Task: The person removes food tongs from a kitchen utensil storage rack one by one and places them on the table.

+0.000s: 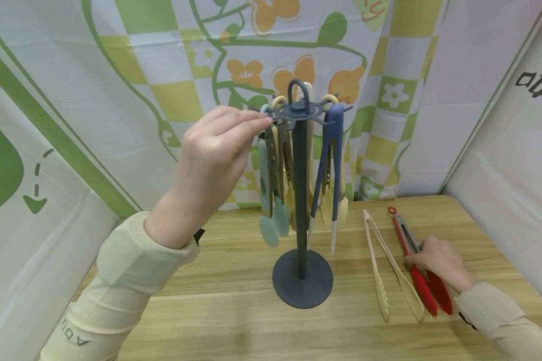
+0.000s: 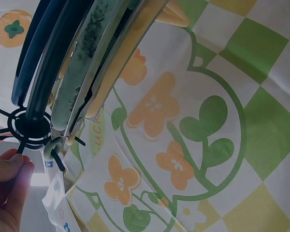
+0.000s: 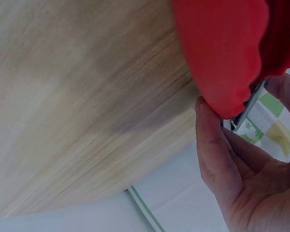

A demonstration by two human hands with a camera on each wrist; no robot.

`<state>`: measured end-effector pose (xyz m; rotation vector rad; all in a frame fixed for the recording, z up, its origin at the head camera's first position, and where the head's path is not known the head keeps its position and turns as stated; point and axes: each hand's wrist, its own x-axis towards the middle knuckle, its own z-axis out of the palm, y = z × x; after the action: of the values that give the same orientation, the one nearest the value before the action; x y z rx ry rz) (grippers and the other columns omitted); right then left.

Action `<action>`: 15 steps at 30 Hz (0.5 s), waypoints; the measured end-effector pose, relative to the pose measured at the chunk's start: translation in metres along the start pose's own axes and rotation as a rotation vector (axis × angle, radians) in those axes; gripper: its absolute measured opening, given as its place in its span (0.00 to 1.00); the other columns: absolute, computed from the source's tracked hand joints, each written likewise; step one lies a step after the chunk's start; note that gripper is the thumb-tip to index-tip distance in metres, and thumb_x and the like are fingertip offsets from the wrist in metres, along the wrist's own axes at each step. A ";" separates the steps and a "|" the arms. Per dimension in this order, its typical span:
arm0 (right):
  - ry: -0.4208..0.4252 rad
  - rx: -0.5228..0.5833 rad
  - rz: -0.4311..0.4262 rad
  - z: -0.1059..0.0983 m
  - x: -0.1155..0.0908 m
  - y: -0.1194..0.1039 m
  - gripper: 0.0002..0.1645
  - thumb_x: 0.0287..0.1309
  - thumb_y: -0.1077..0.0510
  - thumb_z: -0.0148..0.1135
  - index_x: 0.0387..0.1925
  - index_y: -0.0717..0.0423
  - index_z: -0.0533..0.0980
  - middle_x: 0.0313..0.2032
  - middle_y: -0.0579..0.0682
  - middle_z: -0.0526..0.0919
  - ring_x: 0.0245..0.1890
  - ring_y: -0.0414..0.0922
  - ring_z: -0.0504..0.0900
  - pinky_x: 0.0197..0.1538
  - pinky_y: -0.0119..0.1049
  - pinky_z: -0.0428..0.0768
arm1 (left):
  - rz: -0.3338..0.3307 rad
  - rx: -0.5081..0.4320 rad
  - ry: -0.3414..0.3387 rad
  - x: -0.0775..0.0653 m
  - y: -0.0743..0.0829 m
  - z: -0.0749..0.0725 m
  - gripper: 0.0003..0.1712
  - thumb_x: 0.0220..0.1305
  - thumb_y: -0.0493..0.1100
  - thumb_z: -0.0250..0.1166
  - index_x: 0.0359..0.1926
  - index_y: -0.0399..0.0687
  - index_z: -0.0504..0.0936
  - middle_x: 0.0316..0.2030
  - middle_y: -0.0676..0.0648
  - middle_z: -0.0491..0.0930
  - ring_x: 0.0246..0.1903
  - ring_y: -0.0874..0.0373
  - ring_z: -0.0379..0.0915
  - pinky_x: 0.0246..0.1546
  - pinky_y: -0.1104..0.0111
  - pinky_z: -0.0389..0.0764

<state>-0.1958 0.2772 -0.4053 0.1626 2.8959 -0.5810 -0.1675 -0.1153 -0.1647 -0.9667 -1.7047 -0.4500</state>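
A dark grey utensil rack (image 1: 300, 200) stands upright on a round base, with several tongs hanging from its top ring. At the upper left my left hand (image 1: 217, 145) pinches one hook of that ring between thumb and fingers; the grip shows in the left wrist view, with the hand (image 2: 9, 193) at the frame's edge. Green tongs (image 1: 265, 175) and blue tongs (image 1: 336, 145) hang from the rack. On the right, my right hand (image 1: 440, 260) grips red tongs (image 1: 420, 286) lying on the table. In the right wrist view the fingers (image 3: 215, 154) hold them just behind the red heads.
Cream tongs (image 1: 390, 265) lie spread on the wooden table (image 1: 208, 311), just left of the red ones. Behind the rack hangs a patterned curtain (image 1: 171, 75). White panels (image 1: 515, 165) rise beside the table's edges.
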 end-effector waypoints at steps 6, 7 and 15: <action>-0.003 0.004 0.000 0.001 0.002 0.002 0.20 0.43 0.45 0.65 0.15 0.56 0.72 0.14 0.47 0.72 0.15 0.42 0.70 0.15 0.34 0.67 | 0.003 -0.005 0.011 0.000 0.000 0.000 0.12 0.59 0.25 0.53 0.32 0.31 0.84 0.30 0.39 0.83 0.32 0.49 0.77 0.38 0.65 0.79; -0.003 0.005 -0.001 0.001 0.002 0.001 0.20 0.43 0.45 0.65 0.15 0.56 0.71 0.15 0.47 0.72 0.15 0.42 0.69 0.15 0.34 0.67 | 0.003 -0.006 0.014 0.000 0.000 0.000 0.12 0.59 0.25 0.53 0.32 0.31 0.84 0.30 0.39 0.83 0.31 0.49 0.77 0.38 0.65 0.79; 0.002 0.001 -0.014 0.003 0.004 0.002 0.21 0.44 0.46 0.65 0.13 0.56 0.69 0.15 0.48 0.69 0.15 0.42 0.68 0.15 0.34 0.67 | 0.006 -0.009 0.016 0.000 0.000 0.001 0.12 0.60 0.25 0.53 0.32 0.31 0.84 0.30 0.39 0.83 0.31 0.49 0.76 0.38 0.65 0.79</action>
<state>-0.1988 0.2779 -0.4094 0.1434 2.9006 -0.5849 -0.1684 -0.1148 -0.1646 -0.9721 -1.6863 -0.4614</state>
